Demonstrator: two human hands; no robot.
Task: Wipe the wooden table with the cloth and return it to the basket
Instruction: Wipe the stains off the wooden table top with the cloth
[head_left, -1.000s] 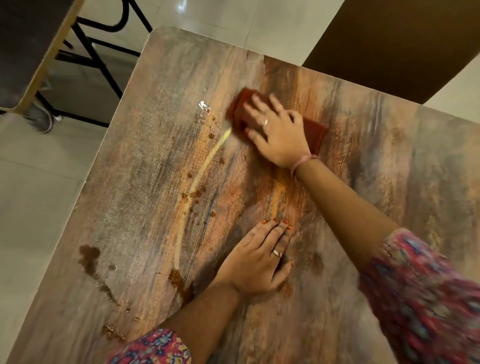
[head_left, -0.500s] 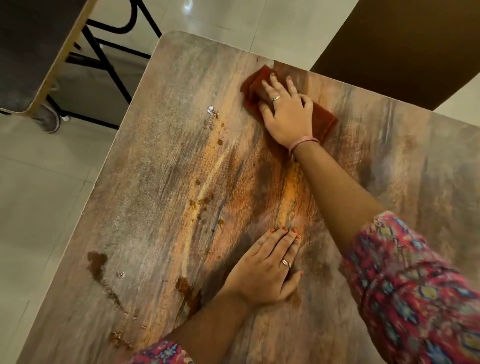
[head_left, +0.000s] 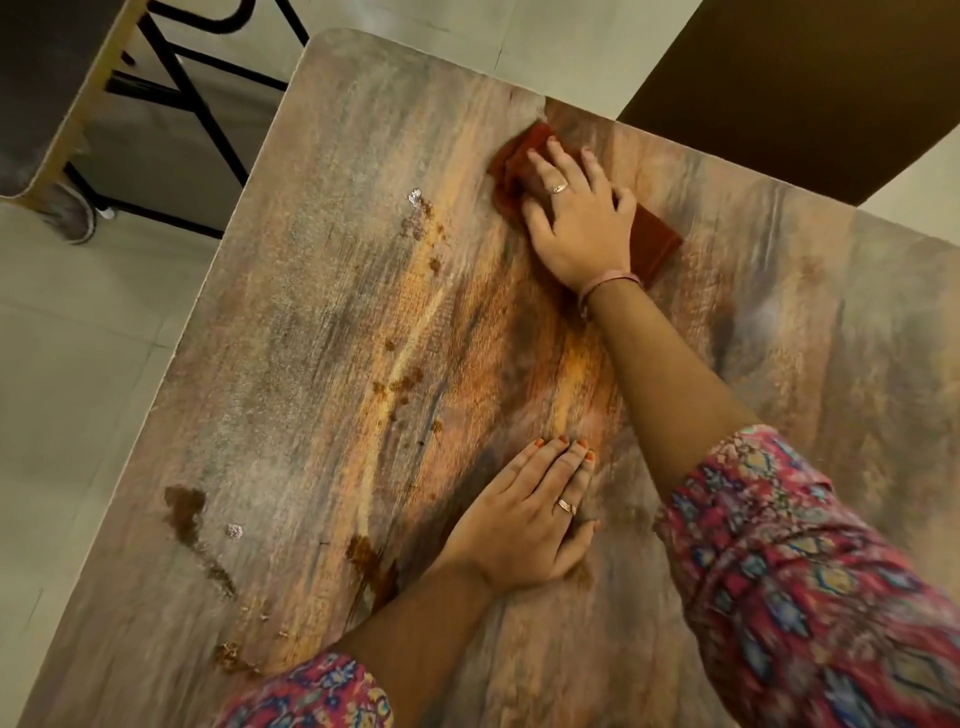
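1. Near the far edge of the wooden counter (head_left: 322, 322), a rust-red cloth (head_left: 655, 238) is pressed flat under the right hand (head_left: 582, 218); the grip is wide, fingers spread and nearly straight, nothing pinched.
2. Closer to the camera, the left hand (head_left: 524, 519) is laid palm-down on the bare counter, fingers straight and together, holding nothing.
3. Brown spills (head_left: 183, 512) are seen near the left edge and beside the left wrist, with smaller brown specks (head_left: 405, 384) scattered between the two hands' left sides.
4. A black metal frame (head_left: 171, 104) is seen on the tiled floor (head_left: 67, 374) beyond the counter's left corner.
5. Much of the cloth is hidden by the right hand; patterned sleeves (head_left: 810, 571) are cut off at the lower edge.
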